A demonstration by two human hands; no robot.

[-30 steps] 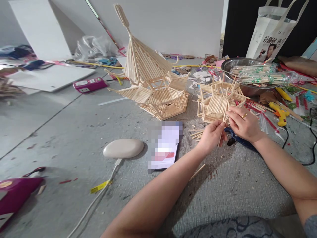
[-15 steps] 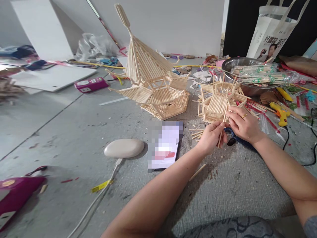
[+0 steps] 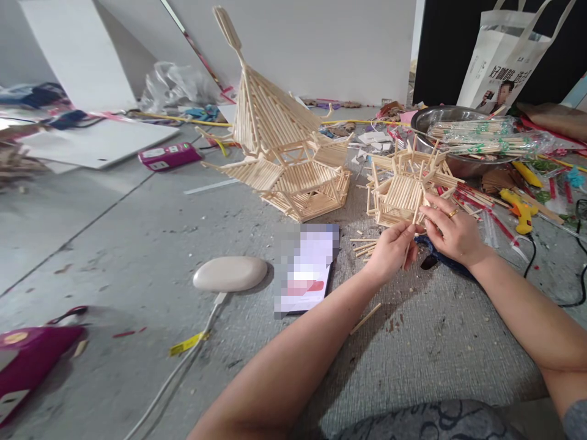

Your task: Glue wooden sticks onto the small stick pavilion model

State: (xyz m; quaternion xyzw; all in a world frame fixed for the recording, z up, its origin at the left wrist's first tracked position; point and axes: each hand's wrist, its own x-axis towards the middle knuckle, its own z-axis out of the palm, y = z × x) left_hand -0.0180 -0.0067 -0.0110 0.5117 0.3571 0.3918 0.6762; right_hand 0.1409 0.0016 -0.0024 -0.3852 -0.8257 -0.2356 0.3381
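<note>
Between the fingertips of my left hand [image 3: 392,247] is a thin wooden stick [image 3: 416,215], held tilted upright in front of a small stick-built frame [image 3: 403,192]. My right hand [image 3: 452,229], with a ring on one finger, is bent close beside the stick's upper part; its thumb and fingertips are partly hidden, and it seems to pinch the same stick. Loose short sticks [image 3: 364,247] lie left of my left hand. Under my right hand, a dark blue-handled tool [image 3: 428,260] is partly covered. A larger stick-built pavilion model [image 3: 284,153] with a pointed roof stands to the left.
A phone [image 3: 305,269] and a white oval device [image 3: 230,273] with a cable lie on the floor. At right are a yellow glue gun [image 3: 520,209] and a metal bowl [image 3: 419,122] with bagged sticks. A white bag [image 3: 504,61] stands behind. Purple packs [image 3: 169,157] lie left.
Both hands stay almost in place at the small frame. The fingers of my right hand shift very slightly along the stick; everything else looks the same.
</note>
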